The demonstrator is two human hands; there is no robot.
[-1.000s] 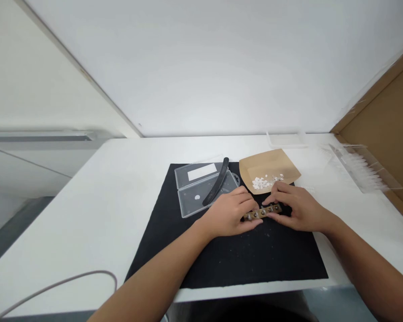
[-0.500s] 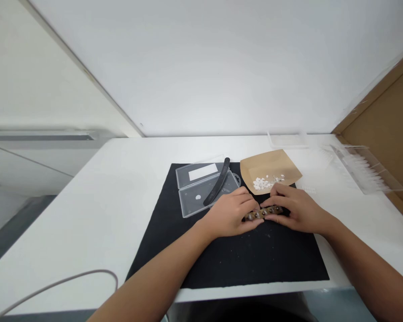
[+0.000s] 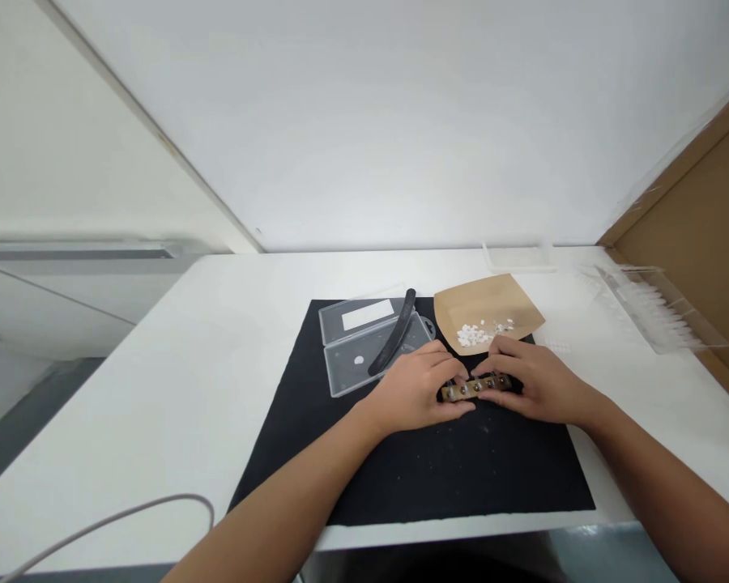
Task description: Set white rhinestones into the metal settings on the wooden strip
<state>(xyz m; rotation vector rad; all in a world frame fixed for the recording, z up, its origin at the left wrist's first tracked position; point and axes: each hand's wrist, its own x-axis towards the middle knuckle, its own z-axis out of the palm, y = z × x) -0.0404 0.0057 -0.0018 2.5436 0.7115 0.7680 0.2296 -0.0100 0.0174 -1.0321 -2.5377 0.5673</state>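
Observation:
A narrow brown strip (image 3: pixel 462 391) with a row of dark round studs and small clear pieces lies low over the black mat (image 3: pixel 437 478). At its left end my left hand (image 3: pixel 422 389) is curled, fingers behind the strip and thumb in front. My right hand (image 3: pixel 538 380) pinches the right end between thumb and fingers. To the left lies an open clear plastic case (image 3: pixel 343 374), with a curved black nail file (image 3: pixel 394 334) resting across it. Behind my hands a brown paper tray (image 3: pixel 462 300) holds small white flakes (image 3: pixel 474 334).
A clear box of pale nail-tip-like pieces (image 3: pixel 662 312) stands at the right, near a cardboard panel (image 3: pixel 692 219). A clear tray (image 3: pixel 519 257) sits at the back by the white wall. A cable (image 3: pixel 127 510) curves over the table's front left.
My left thumb has drawn slightly back from the strip's front edge, showing more of it. Both hands stay at its ends. The whole view has shifted slightly.

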